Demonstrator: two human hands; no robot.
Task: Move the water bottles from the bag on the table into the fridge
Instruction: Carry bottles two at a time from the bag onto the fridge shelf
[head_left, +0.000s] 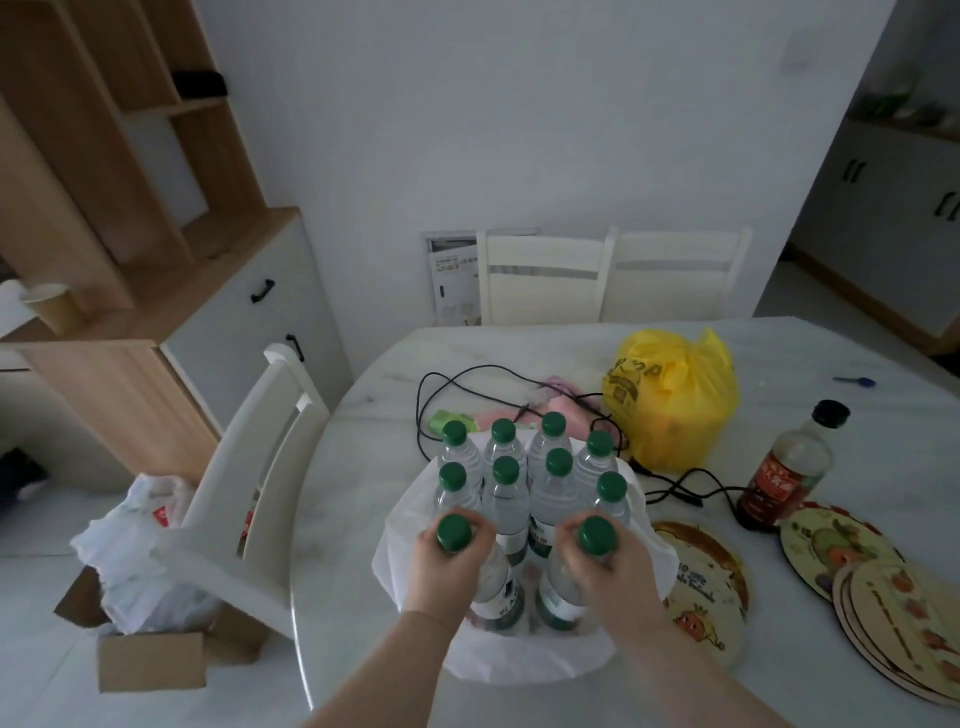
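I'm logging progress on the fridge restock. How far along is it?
Nothing shows as stored; no fridge is in view. In hand: left hand and right hand each grip a bottle's neck. Left: eight other bottles standing in the white bag.

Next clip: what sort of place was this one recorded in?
Most likely a home dining area: a round white table with white dining chairs around it, a wooden shelf unit with cupboards by the wall, and groceries such as water bottles on the table.
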